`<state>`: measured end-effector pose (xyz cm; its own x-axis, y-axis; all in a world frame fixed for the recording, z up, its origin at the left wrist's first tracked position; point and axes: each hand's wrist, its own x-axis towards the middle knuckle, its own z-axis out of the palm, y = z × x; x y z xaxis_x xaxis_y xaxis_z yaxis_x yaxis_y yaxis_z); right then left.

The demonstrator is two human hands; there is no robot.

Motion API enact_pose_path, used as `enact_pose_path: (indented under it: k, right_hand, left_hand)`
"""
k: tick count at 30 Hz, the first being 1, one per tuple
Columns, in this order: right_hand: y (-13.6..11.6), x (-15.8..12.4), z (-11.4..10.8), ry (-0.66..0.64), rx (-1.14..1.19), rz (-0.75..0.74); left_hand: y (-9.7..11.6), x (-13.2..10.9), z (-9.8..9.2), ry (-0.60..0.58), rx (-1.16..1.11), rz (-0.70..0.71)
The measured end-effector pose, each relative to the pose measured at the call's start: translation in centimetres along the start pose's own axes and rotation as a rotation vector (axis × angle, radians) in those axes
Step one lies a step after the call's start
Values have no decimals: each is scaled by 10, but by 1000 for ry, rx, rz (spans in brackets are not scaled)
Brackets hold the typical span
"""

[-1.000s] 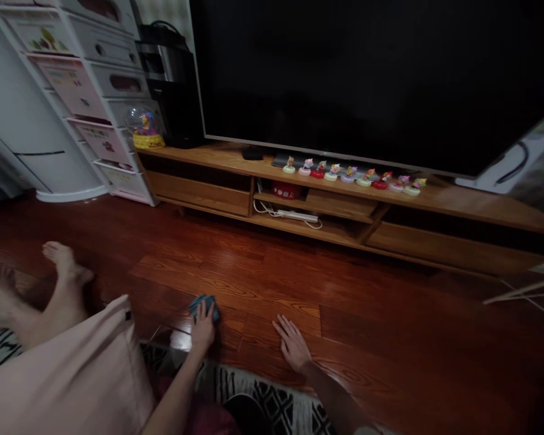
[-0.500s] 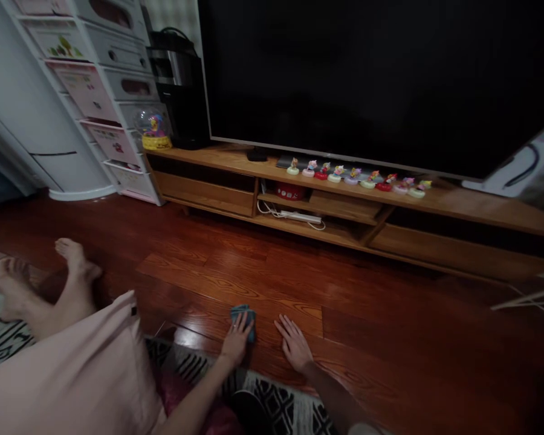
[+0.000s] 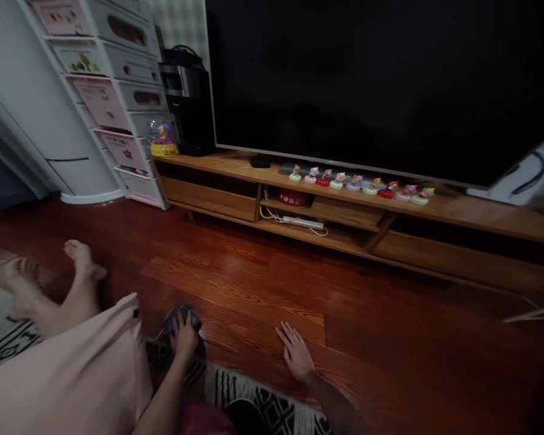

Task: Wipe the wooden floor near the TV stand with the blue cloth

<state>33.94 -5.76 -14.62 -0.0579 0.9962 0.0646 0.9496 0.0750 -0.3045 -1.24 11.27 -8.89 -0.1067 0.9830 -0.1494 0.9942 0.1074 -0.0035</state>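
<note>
A small blue-green cloth (image 3: 191, 318) lies bunched on the wooden floor at the lower left of centre. My left hand (image 3: 184, 335) is over the cloth, holding it against the boards with its fingers spread across it. Part of the cloth is hidden beneath the palm. To the right, my right hand (image 3: 296, 351) rests palm down on the bare floor (image 3: 272, 284), open, fingers extended and holding nothing.
A low wooden TV stand (image 3: 236, 202) carries a big dark television (image 3: 367, 84) and a row of small figurines (image 3: 356, 182). A pink cushion (image 3: 81, 368), bare feet (image 3: 81, 266) and a patterned rug (image 3: 236, 386) are close by. White drawers (image 3: 131, 96) stand far left.
My left hand and the cloth have slid left across the floor, toward the cushion. My right hand stays in about the same place. The view has shifted slightly.
</note>
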Motion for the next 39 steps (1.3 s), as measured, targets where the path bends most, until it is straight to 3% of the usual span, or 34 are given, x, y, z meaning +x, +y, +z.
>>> enact_pose_path:
  k: [2,5,9,12,14,16,21,23,25,28,32,34,37,39]
  right_hand:
    - [0,0,0,10,0,0]
    - [1,0,0,17,3,-10]
    - [1,-1,1,23,4,-21]
    - [0,-1,0,10,-2,-12]
    - [0,-1,-1,-11,-2,-1]
    - [-1,-1,-3,-29,4,14]
    - [-3,-1,-7,-49,17,29]
    - [-3,0,-8,-41,11,26]
    - [-4,0,-8,-28,6,24]
    - [-5,0,-9,-24,9,17]
    - [-5,0,-9,-28,9,14]
    - [-6,0,-9,-26,0,15]
    - [-5,0,-9,-23,-10,12]
    - [-5,0,-9,-27,-13,8]
  left_hand:
    - [9,-8,-1,-16,25,64]
    - [50,-34,2,-95,51,297]
    - [111,-76,23,-137,0,642]
    - [133,-91,36,-163,-46,770]
    - [131,-84,36,-165,-61,785]
    - [116,-65,28,-160,-63,723]
    - [44,-9,6,-92,-57,316]
    - [19,0,2,-47,-47,161]
    - [10,0,-1,-34,-18,92]
    - [29,-18,-2,-79,23,203]
    - [89,-60,10,-190,15,596]
    - [115,-79,19,-218,-12,725]
    - [132,-87,22,-217,-38,781]
    - [125,-75,16,-198,-34,734]
